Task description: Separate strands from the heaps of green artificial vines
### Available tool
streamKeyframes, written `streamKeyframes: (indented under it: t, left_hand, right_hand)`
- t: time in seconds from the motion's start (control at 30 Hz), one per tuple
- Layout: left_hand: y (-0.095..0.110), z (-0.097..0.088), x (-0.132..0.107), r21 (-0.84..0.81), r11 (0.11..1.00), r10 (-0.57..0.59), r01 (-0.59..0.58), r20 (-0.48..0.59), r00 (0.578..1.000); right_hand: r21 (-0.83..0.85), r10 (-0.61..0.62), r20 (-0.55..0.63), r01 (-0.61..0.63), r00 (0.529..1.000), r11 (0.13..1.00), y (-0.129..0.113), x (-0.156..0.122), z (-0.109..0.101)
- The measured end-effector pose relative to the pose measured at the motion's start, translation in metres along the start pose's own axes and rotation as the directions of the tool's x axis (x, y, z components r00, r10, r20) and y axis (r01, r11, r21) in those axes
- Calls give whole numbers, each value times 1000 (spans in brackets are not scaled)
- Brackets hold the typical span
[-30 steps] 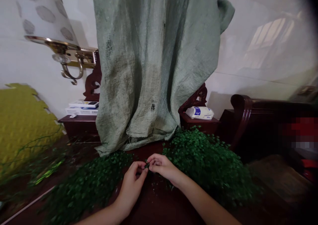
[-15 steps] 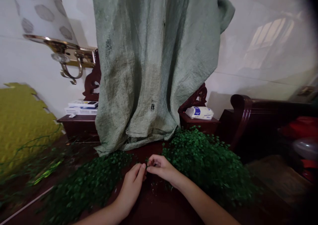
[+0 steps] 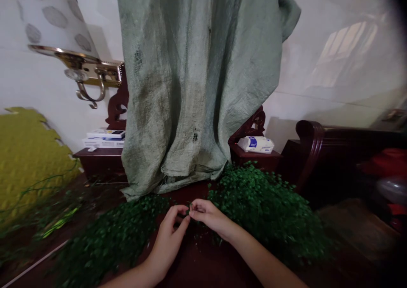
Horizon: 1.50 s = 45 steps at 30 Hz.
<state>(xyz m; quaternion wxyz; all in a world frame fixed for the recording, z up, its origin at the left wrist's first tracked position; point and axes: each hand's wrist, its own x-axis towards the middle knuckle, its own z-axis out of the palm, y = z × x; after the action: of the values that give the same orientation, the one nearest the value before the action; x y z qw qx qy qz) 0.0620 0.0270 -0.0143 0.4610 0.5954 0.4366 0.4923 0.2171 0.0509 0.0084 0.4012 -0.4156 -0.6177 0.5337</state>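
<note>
My left hand [image 3: 167, 238] and my right hand [image 3: 208, 215] meet fingertip to fingertip low in the middle, both pinched on a tiny green sprig [image 3: 188, 212] between them. The hands hover over a dark wooden surface [image 3: 203, 262]. To the right lies a big heap of small-leaved green foliage [image 3: 263, 207]. A second, flatter pile of the same foliage [image 3: 114, 237] spreads to the left of my left hand.
A grey-green woven sack [image 3: 197, 84] hangs straight ahead, its hem touching the surface. A lamp with a spotted shade [image 3: 54, 29] is at upper left, boxes [image 3: 104, 137] and a tissue pack [image 3: 256, 144] sit on dark side stands, a yellow foam mat [image 3: 28, 152] leans at left.
The left fingers closed flat against the right hand half a second ago, then curled back into a pinch. Both hands stay in the same place.
</note>
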Motion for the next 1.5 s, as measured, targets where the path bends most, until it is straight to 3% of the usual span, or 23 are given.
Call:
streamKeyframes:
  t: [0.17, 0.47, 0.7, 0.77, 0.93, 1.23, 1.5]
  left_hand:
    - [-3, 0, 0, 43, 999, -19, 18, 18, 1000]
    - [-3, 1, 3, -22, 998, -57, 58, 29, 998]
    - [-1, 1, -1, -20, 997, -79, 79, -26, 996]
    - [-1, 0, -1, -16, 999, -48, 47, -45, 998]
    - [-5, -1, 2, 103, 988, 113, -118, 47, 992]
    - [-5, -4, 3, 93, 985, 150, -148, -9, 989]
    - [-1, -3, 3, 103, 990, 99, -98, -11, 995]
  right_hand:
    - [2, -4, 1, 4, 1000, 1000, -1, -1, 0]
    - [-35, -57, 56, 59, 997, 998, -1, -2, 1]
    - [13, -5, 42, 4, 999, 1000, -4, -3, 1]
    - [45, 25, 24, -26, 999, 999, -5, -3, 0]
    - [75, 75, 46, -79, 996, 994, -7, -4, -1]
    - [47, 128, 84, -132, 988, 990, -10, -5, -2]
    - [60, 160, 58, -164, 985, 985, -7, -5, -2]
